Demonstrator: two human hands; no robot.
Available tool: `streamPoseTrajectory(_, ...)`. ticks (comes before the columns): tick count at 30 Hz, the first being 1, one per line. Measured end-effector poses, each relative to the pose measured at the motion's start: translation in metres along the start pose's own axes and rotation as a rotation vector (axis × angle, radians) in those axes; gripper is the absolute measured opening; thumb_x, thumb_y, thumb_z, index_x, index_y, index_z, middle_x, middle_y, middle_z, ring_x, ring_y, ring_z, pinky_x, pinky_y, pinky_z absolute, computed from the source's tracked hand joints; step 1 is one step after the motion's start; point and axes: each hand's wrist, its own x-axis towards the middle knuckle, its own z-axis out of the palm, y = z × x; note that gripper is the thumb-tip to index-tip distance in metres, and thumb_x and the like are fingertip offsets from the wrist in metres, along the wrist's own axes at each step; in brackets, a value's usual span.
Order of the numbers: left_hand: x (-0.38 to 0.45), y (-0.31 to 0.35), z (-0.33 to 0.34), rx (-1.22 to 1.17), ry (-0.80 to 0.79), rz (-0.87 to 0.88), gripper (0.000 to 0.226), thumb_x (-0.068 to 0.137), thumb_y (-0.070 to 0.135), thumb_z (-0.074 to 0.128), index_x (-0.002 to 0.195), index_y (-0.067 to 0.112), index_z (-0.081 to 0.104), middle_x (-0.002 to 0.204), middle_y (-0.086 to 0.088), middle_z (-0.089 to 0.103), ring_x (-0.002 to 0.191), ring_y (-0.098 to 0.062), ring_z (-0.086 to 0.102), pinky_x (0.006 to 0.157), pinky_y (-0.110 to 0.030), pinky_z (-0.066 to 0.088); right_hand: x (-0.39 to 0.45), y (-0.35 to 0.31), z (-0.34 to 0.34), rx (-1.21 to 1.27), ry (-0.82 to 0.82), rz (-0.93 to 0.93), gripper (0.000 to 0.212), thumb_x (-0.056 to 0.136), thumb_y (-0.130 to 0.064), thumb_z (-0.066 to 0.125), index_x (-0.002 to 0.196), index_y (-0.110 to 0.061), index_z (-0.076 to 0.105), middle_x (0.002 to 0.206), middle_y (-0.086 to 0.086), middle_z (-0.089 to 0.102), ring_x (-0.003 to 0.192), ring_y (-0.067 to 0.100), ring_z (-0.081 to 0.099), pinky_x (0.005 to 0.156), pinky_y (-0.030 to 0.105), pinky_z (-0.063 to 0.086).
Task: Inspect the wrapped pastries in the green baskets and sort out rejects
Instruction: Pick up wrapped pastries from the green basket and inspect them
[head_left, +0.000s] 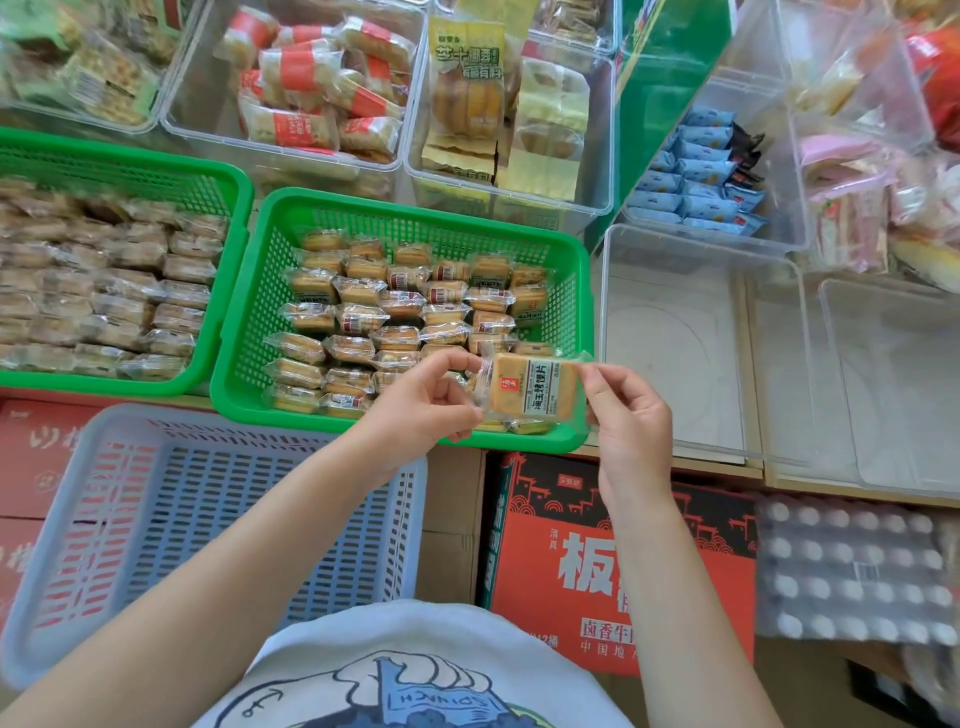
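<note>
A square wrapped pastry (532, 387) in clear film with a printed label is held flat above the front right corner of the middle green basket (244, 332). My left hand (431, 400) pinches its left wrapper edge and my right hand (631, 415) pinches its right edge. That basket holds several rows of the same wrapped pastries (395, 312). A second green basket (228, 208) at the left is packed with more wrapped pastries (104, 286).
An empty grey-blue basket (218, 519) sits in front of the green ones. Empty clear bins (701, 353) stand to the right. Clear bins of other snacks (311, 93) line the back. Red cartons (613, 561) and a pack of bottles (852, 566) lie below.
</note>
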Motion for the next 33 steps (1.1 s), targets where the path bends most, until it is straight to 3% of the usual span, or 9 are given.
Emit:
streamPoseTrajectory(2, 0.01, -0.004, 0.002, 0.055, 0.026, -0.007, 0.04, 0.09, -0.001, 0.067, 0.119, 0.024, 0.059, 0.074, -0.002, 0.065, 0.071, -0.016, 0.063, 0.079, -0.04, 0.055, 0.003, 0.0, 0.004, -0.012, -0.01, 0.004, 0.01, 0.098, -0.023, 0.061, 0.094, -0.017, 0.067, 0.092, 0.002, 0.071, 0.088, 0.016, 0.067, 0.082, 0.041, 0.057)
streamPoseTrajectory(5, 0.027, -0.011, 0.005, 0.148, 0.084, -0.011, 0.038, 0.09, 0.003, 0.067, 0.118, 0.028, 0.059, 0.083, -0.007, 0.069, 0.079, -0.022, 0.068, 0.084, -0.049, 0.056, 0.01, -0.004, 0.012, -0.02, -0.231, 0.11, 0.024, 0.097, -0.034, 0.057, 0.114, -0.017, 0.054, 0.107, 0.003, 0.07, 0.096, 0.018, 0.071, 0.076, 0.045, 0.062)
streamPoseTrajectory(9, 0.052, -0.025, 0.002, 0.439, 0.121, 0.016, 0.038, 0.098, 0.017, 0.06, 0.134, 0.029, 0.055, 0.116, -0.001, 0.063, 0.103, -0.02, 0.063, 0.086, -0.039, 0.056, 0.037, -0.005, 0.011, -0.381, -0.213, -0.056, 0.028, 0.093, -0.021, 0.069, 0.117, -0.029, 0.057, 0.111, -0.012, 0.067, 0.104, 0.007, 0.065, 0.084, 0.023, 0.057)
streamPoseTrajectory(12, 0.063, -0.049, -0.012, 0.932, 0.226, 0.114, 0.048, 0.099, 0.024, 0.055, 0.146, 0.025, 0.046, 0.146, -0.002, 0.045, 0.13, -0.021, 0.045, 0.105, -0.039, 0.039, 0.067, -0.016, 0.012, -0.602, -0.104, -0.26, 0.03, 0.091, -0.016, 0.071, 0.116, -0.027, 0.058, 0.107, -0.016, 0.062, 0.096, 0.001, 0.059, 0.078, 0.007, 0.042)
streamPoseTrajectory(15, 0.067, -0.074, -0.019, 1.164, 0.229, 0.071, 0.051, 0.1, 0.032, 0.047, 0.15, 0.021, 0.041, 0.16, -0.006, 0.03, 0.15, -0.024, 0.021, 0.121, -0.045, 0.016, 0.102, -0.015, 0.02, -0.886, -0.108, -0.454, 0.035, 0.09, -0.013, 0.07, 0.123, -0.016, 0.058, 0.112, 0.001, 0.064, 0.099, 0.017, 0.057, 0.081, 0.022, 0.041)
streamPoseTrajectory(19, 0.074, -0.081, -0.018, 1.224, 0.241, 0.083, 0.05, 0.099, 0.041, 0.042, 0.145, 0.021, 0.046, 0.159, -0.008, 0.032, 0.149, -0.027, 0.021, 0.119, -0.052, 0.016, 0.133, 0.006, 0.045, -1.233, -0.224, -0.57, 0.025, 0.092, -0.002, 0.059, 0.113, -0.012, 0.05, 0.099, 0.01, 0.061, 0.089, 0.03, 0.058, 0.068, 0.034, 0.041)
streamPoseTrajectory(22, 0.076, -0.08, -0.019, 1.252, 0.273, 0.093, 0.052, 0.094, 0.044, 0.036, 0.136, 0.018, 0.054, 0.154, -0.01, 0.04, 0.144, -0.028, 0.029, 0.116, -0.053, 0.023, 0.146, 0.022, 0.058, -1.38, -0.328, -0.541, 0.028, 0.088, 0.009, 0.053, 0.106, -0.012, 0.05, 0.098, 0.01, 0.062, 0.092, 0.031, 0.056, 0.071, 0.036, 0.04)
streamPoseTrajectory(26, 0.076, -0.084, -0.018, 1.287, 0.291, 0.1, 0.049, 0.092, 0.043, 0.041, 0.129, 0.016, 0.059, 0.15, -0.011, 0.046, 0.139, -0.03, 0.035, 0.113, -0.053, 0.028, 0.157, 0.037, 0.061, -1.452, -0.338, -0.532, 0.021, 0.092, 0.004, 0.049, 0.103, -0.007, 0.061, 0.105, 0.012, 0.059, 0.1, 0.031, 0.051, 0.084, 0.039, 0.041)
streamPoseTrajectory(33, 0.078, -0.087, -0.017, 1.299, 0.315, 0.107, 0.045, 0.09, 0.041, 0.045, 0.122, 0.016, 0.063, 0.147, -0.012, 0.05, 0.137, -0.031, 0.041, 0.109, -0.053, 0.033, 0.161, 0.037, 0.061, -1.425, -0.44, -0.379, 0.018, 0.096, -0.007, 0.055, 0.112, -0.009, 0.063, 0.108, 0.005, 0.056, 0.103, 0.027, 0.055, 0.078, 0.034, 0.043)
